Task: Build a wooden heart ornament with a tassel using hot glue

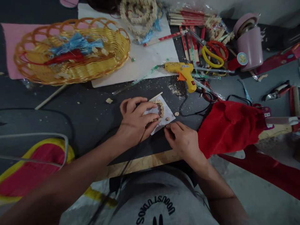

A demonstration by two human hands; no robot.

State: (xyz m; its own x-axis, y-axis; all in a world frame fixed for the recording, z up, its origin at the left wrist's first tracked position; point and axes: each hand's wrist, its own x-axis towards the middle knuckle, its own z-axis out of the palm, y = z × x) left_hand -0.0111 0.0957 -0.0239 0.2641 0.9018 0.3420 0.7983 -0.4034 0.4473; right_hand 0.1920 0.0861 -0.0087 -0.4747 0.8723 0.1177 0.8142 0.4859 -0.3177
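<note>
A small ring of pale wooden bead-like pieces point(161, 107) lies on a square of white paper point(169, 113) near the table's front edge. My left hand point(137, 120) reaches over the ring from the left, its fingers and thumb holding the ring's near side against the paper. At the paper's lower right corner, my right hand point(184, 137) is closed in a pinch; what lies between its fingertips is too small to make out. One loose pale piece point(167, 118) rests on the paper, another point(176, 114) just beside it. A thin stick point(156, 96) lies along the paper's upper edge.
Behind the hands lies a yellow glue gun point(181, 72) with a dark cord. A wicker basket point(112, 53) with tassels stands at back left. Scissors point(212, 57), a pink tape dispenser point(250, 47) and packs of chopsticks point(187, 18) fill the back right. Red cloth point(225, 129) lies right.
</note>
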